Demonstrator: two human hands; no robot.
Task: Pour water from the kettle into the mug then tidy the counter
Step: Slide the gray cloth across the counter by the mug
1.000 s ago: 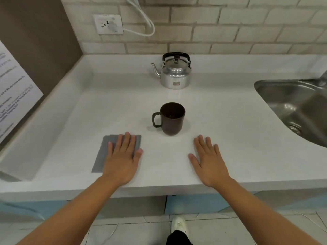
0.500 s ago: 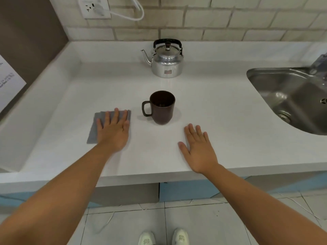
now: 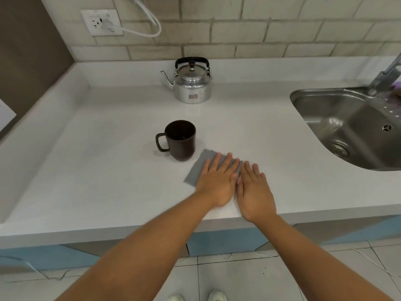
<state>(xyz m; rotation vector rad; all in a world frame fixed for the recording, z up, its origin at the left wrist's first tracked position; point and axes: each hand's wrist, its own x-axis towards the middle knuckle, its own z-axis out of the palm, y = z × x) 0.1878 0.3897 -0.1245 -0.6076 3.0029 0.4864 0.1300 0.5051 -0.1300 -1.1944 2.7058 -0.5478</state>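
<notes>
Grey cloth (image 3: 196, 170) lies flat under my left hand (image 3: 218, 182), palm down, fingers spread, pressing rather than gripping. Nothing is pinched or lifted. My right hand (image 3: 255, 192) lies flat on the white surface (image 3: 97, 170) just beside the left, thumb edges about touching, released and holding nothing. The left hand looks blurred, so I judge it is mid-swipe, a wiping posture.

Dark brown mug (image 3: 181, 140) stands upright just beyond the left fingertips and a bit to their left, handle pointing away from both hands. The cloth's far corner sits close to the mug base; I can't tell if they touch. Inside of the mug is too dark to say if it holds water.

Metal kettle (image 3: 192, 82) stands well beyond the mug, against the back of the surface, spout to the left, black handle upright, lid on, untouched. Steel sink (image 3: 347, 127) is off to the right of the right hand.

My judgement: pour not started, since the kettle is parked out of the way and both hands are flat.
</notes>
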